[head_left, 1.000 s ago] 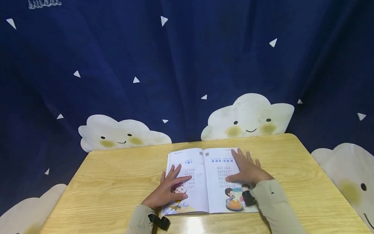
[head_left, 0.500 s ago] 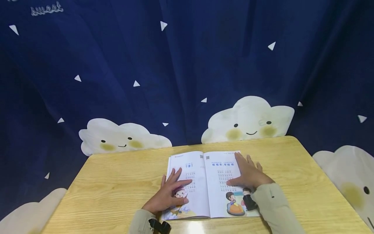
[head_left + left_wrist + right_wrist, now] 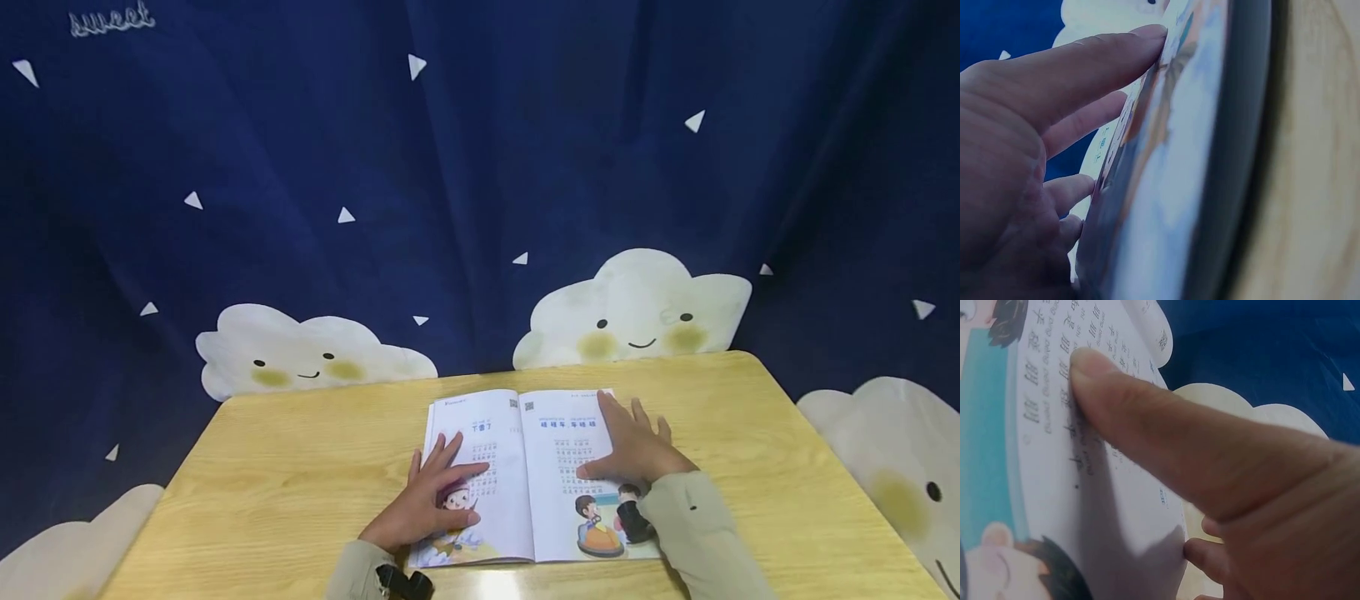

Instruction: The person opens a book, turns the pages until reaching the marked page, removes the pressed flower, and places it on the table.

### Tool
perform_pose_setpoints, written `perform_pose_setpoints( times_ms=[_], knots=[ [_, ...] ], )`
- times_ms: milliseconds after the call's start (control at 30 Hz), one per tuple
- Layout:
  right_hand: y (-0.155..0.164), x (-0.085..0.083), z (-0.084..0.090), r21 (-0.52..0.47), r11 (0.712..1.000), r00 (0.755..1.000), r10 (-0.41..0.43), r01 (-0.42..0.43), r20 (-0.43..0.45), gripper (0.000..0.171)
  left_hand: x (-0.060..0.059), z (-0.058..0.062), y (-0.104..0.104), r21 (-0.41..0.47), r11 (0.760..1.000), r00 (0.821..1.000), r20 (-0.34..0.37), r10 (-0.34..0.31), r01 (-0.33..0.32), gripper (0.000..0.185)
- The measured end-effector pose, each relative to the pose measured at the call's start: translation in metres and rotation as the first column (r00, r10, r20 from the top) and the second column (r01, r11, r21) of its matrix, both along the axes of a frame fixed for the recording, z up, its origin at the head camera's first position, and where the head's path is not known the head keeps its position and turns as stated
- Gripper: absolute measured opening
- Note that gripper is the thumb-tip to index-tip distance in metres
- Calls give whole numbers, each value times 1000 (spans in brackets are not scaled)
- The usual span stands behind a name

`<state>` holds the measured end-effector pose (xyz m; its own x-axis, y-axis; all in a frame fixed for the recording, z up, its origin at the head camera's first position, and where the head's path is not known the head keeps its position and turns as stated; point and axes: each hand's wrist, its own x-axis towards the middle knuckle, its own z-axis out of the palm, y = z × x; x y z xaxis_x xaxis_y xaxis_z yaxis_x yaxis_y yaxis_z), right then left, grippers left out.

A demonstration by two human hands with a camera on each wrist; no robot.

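Observation:
An open children's book (image 3: 525,454) with printed text and cartoon pictures lies flat on the wooden table (image 3: 285,467). My left hand (image 3: 431,492) rests flat on the left page, fingers spread and straight; the left wrist view shows the left hand (image 3: 1041,144) touching the page edge. My right hand (image 3: 633,446) presses flat on the right page near its outer edge. Up close, the thumb of the right hand (image 3: 1166,437) lies on the printed lines of the book (image 3: 1054,487). Neither hand grips anything.
A dark blue curtain (image 3: 480,167) with white triangles and smiling clouds hangs right behind the table. The table's rounded far corners and its left and right edges are in view. A black strap (image 3: 405,581) sits on my left wrist.
The view has shifted slightly, so the book and hands sit a little lower in the frame. Both hands stay flat on the same pages.

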<state>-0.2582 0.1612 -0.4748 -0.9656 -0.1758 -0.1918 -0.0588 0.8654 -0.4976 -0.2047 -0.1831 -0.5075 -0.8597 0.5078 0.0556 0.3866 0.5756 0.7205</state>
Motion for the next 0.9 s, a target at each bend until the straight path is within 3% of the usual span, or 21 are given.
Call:
perform_pose_setpoints(
  times_ms=[533, 900],
  knots=[
    [0, 0, 4, 7, 1000, 1000, -10, 10, -8, 132, -2, 0, 3, 14, 1000, 1000, 6, 5, -6, 61],
    [4, -2, 1, -96, 994, 998, 52, -48, 38, 128, 3, -1, 0, 19, 1000, 999, 29, 23, -24, 61]
  ],
)
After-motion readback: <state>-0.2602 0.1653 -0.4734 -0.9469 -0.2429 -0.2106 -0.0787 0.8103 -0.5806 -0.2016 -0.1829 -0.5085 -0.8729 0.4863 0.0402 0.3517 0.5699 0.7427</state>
